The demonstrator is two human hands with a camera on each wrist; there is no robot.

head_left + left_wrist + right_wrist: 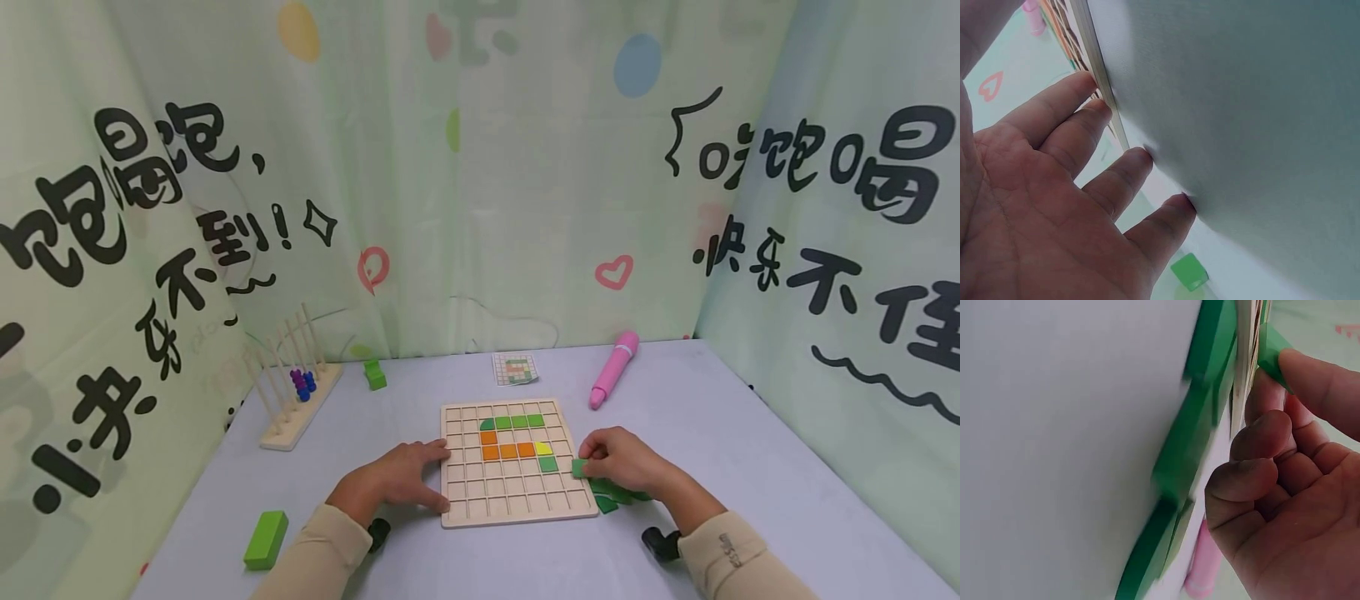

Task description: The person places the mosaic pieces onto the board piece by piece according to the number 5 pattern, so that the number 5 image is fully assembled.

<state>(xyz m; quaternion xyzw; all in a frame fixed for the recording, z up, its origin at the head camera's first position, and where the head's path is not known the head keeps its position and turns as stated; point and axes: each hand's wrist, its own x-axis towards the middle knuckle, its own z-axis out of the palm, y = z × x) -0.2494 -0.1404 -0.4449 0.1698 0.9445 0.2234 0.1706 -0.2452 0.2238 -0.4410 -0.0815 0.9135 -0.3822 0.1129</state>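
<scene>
We see a pale grey table [750, 467] enclosed by light green curtains [480, 208] printed with black characters, hearts and coloured dots.

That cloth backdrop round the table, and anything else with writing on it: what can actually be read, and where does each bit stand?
"不到!" reads in black brush letters on the left pale green cloth backdrop panel; its other characters are too warped to read surely.
"快乐不" reads on the right pale green cloth backdrop panel; the larger characters above are unsure.
The small white pattern card shows coloured squares, no letters.
The small print on the beige right sleeve cuff is too small to read.
</scene>
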